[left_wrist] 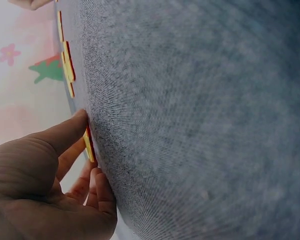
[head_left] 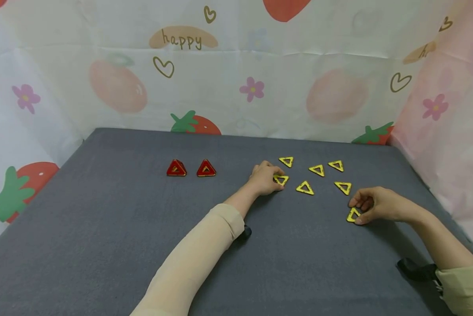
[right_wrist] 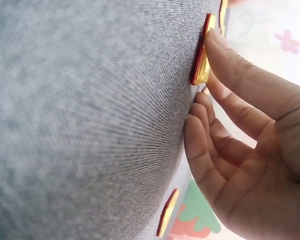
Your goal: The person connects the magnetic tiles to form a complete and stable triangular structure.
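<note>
My left hand (head_left: 265,179) reaches to the middle of the table and pinches a flat triangular frame (head_left: 282,183), yellow on top, between thumb and fingers. In the left wrist view this triangle (left_wrist: 90,146) shows a red underside and lies close to the cloth. On the right, my right hand (head_left: 382,205) pinches another yellow triangle (head_left: 352,216), its thumb on the near edge. The right wrist view shows that triangle's red and yellow edge (right_wrist: 200,65) at the thumb tip, with the other fingertips right at the cloth.
Several more yellow triangles lie flat between and beyond the hands, among them one near the right hand (head_left: 342,188) and one near the left (head_left: 305,188). Two red pyramids, a left one (head_left: 176,168) and a right one (head_left: 206,168), stand left of them on the grey tablecloth (head_left: 102,228).
</note>
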Action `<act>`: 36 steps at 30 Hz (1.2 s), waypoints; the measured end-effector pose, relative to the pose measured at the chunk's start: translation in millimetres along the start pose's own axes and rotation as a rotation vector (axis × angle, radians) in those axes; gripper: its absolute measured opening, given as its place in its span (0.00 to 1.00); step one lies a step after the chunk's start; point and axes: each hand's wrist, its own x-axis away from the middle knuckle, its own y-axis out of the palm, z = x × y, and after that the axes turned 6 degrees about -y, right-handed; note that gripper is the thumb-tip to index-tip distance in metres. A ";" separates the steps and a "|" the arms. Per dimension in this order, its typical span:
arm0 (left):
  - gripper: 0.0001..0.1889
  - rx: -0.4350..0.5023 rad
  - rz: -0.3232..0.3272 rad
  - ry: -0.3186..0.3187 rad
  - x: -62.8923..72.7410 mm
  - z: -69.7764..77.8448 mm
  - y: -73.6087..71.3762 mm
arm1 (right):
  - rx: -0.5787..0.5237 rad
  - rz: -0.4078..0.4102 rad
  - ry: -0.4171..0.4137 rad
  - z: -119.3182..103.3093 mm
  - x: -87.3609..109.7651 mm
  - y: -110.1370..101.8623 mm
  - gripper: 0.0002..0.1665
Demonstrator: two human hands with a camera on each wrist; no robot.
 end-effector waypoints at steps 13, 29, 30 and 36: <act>0.23 -0.007 0.000 0.003 -2.0 1.0 1.6 | -0.088 -0.031 0.012 -3.4 0.1 -1.0 0.22; 0.22 -0.008 0.011 -0.016 -0.8 3.3 1.2 | -0.302 -0.136 -0.161 -76.2 -44.6 29.2 0.11; 0.22 -0.013 0.013 -0.020 -0.9 3.4 1.2 | -0.314 -0.144 -0.160 -80.4 -48.3 32.1 0.12; 0.22 -0.009 0.019 -0.025 -1.4 2.5 0.8 | -0.327 -0.166 -0.167 -101.0 -67.8 48.1 0.10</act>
